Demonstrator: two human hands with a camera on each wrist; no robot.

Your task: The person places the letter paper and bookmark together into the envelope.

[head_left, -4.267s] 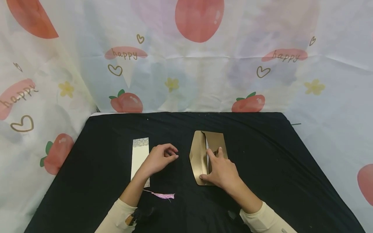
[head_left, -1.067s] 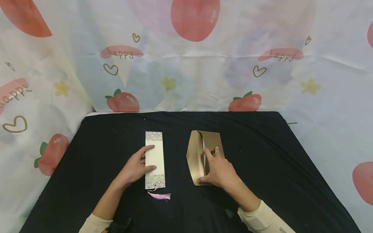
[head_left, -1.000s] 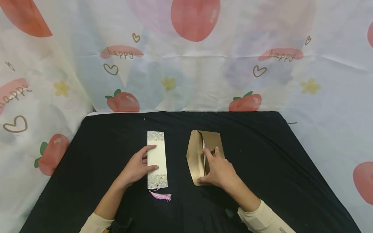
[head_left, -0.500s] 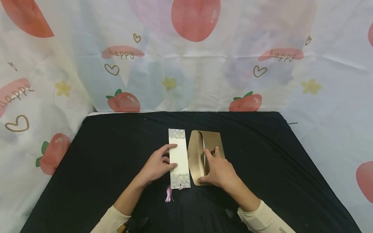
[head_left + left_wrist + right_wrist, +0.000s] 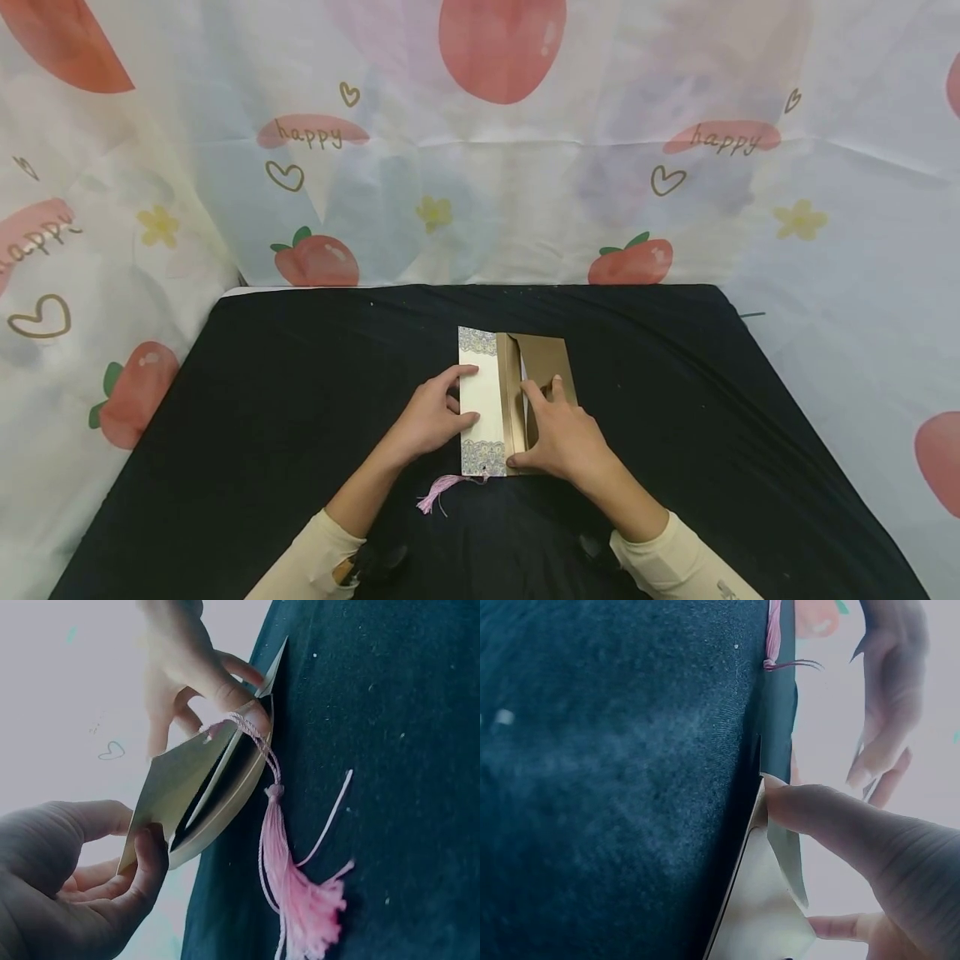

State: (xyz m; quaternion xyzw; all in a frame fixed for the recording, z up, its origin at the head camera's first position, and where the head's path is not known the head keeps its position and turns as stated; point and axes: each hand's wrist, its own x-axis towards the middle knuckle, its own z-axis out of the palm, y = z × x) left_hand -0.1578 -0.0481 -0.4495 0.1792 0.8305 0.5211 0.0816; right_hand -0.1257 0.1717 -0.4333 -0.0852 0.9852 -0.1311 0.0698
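My left hand [image 5: 427,418] pinches the left edge of a cream bookmark [image 5: 480,404] with lace-patterned ends. The bookmark covers most of the flap of a gold envelope [image 5: 551,358]. From its near end hangs a pink tassel [image 5: 296,877], lying left of the bookmark in the head view. My right hand [image 5: 566,437] grips the envelope, thumb at the near corner of its mouth and fingers spread over its body. In the left wrist view the mouth gapes, with the bookmark beside it. The right wrist view shows the right thumb [image 5: 817,814] on the envelope's edge.
A black cloth [image 5: 315,358] covers the table. White fabric [image 5: 517,200] printed with fruit, hearts and "happy" hangs behind it and along the sides.
My left hand first reached across the bookmark, then took its left edge. It has brought the bookmark right, over the envelope's flap, the tassel swinging left. My right hand stays on the envelope.
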